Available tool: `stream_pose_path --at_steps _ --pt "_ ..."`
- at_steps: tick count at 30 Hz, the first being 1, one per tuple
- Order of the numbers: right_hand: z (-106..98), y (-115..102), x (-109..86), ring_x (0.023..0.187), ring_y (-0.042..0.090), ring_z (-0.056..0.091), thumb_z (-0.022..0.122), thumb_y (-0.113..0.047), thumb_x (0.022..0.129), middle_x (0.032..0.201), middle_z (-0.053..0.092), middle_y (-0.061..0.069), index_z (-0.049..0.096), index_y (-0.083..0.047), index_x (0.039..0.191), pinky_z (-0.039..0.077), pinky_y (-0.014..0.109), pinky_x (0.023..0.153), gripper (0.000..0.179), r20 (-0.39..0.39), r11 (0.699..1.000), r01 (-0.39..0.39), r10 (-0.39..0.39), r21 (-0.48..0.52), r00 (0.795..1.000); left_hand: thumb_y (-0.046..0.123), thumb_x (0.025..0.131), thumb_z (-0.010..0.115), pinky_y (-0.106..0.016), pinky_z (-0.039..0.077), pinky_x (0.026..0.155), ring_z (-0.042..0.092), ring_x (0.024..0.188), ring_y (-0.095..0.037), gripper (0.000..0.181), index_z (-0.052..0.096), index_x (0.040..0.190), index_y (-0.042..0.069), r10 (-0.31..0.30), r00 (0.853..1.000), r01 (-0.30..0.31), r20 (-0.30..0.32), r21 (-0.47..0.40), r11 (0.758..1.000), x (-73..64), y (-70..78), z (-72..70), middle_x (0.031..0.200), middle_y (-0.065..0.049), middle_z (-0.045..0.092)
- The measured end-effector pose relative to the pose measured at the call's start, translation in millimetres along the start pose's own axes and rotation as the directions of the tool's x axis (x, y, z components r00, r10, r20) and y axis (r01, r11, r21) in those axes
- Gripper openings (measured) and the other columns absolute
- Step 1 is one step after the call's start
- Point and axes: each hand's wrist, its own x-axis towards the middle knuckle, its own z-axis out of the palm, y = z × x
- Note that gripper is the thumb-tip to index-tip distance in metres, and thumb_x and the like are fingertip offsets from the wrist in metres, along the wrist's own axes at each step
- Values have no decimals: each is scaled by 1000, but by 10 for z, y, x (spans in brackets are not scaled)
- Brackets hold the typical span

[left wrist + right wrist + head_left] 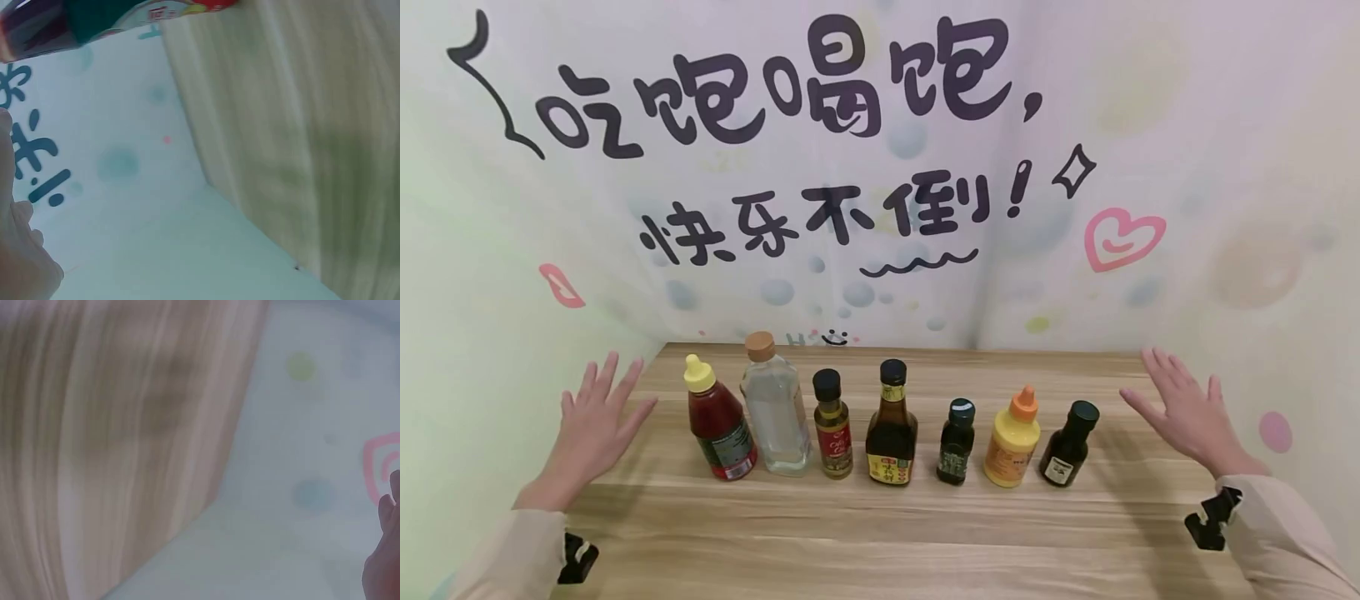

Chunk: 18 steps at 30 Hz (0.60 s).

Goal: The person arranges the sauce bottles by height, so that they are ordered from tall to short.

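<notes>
My left hand (593,429) is held out at the left with fingers spread, holding nothing. Nearest to it stands a red sauce bottle (721,425) with a yellow nozzle cap; the left wrist view shows part of this bottle (144,15) at its top edge. My right hand (1187,408) is raised at the right, fingers extended, with nothing in it. The closest thing to that hand is a small dark bottle (1070,446) with a black cap and a pale label. Next to that bottle is a yellow squeeze bottle (1012,446) with an orange nozzle.
Further along the row on the wooden table (895,525) stand a clear bottle (777,417) with a brown cap, a small red-labelled bottle (833,433), a taller dark sauce bottle (892,429) and a small dark bottle (956,446). A printed cloth (850,192) hangs behind.
</notes>
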Motion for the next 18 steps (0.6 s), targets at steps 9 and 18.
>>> stream_pose_path --at_steps 9,18 --pt "-238 -160 86 132 32 -1 50 -40 88 144 10 21 8 -9 143 -22 55 93 76 -36 999 35 -35 0 999 39 92 43 -67 0 93 3 131 -39 60 22 141 10 83 987 -90 -137 -47 995 93 128 -170 143 -25 12" --pt "-443 -375 205 132 32 7 58 -38 83 143 18 22 14 -11 143 -13 58 97 79 -83 994 108 -109 -18 991 30 89 53 -61 0 98 7 132 -34 58 31 138 10 80 968 -125 -238 -179 976 172 304 -344 143 -21 17"
